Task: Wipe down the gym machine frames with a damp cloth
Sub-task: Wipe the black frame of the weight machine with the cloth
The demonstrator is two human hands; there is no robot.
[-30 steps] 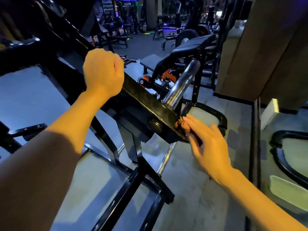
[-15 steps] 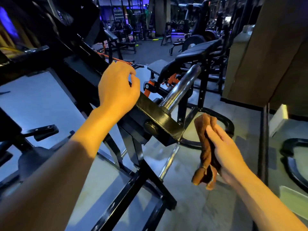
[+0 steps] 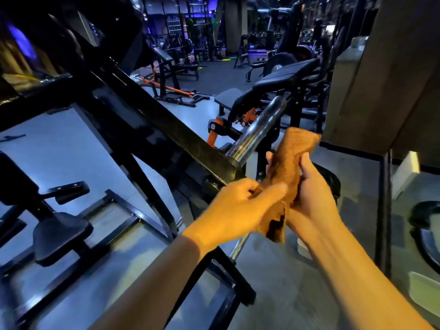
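An orange-brown cloth is held upright between both hands, just in front of the end of the black machine frame beam. My right hand grips the cloth's middle from the right side. My left hand pinches its lower part from the left, thumb across the fabric. A chrome weight peg sticks out of the beam's end, behind the cloth. Neither hand touches the frame.
The machine's black base rails and a small padded seat lie below left. A black bench machine stands behind the peg. A brown wall panel rises at right, with a black upright post and grey floor.
My left hand left the frame beam and came down to the cloth. My right hand lifted the cloth off the beam's end and raised it in front of me.
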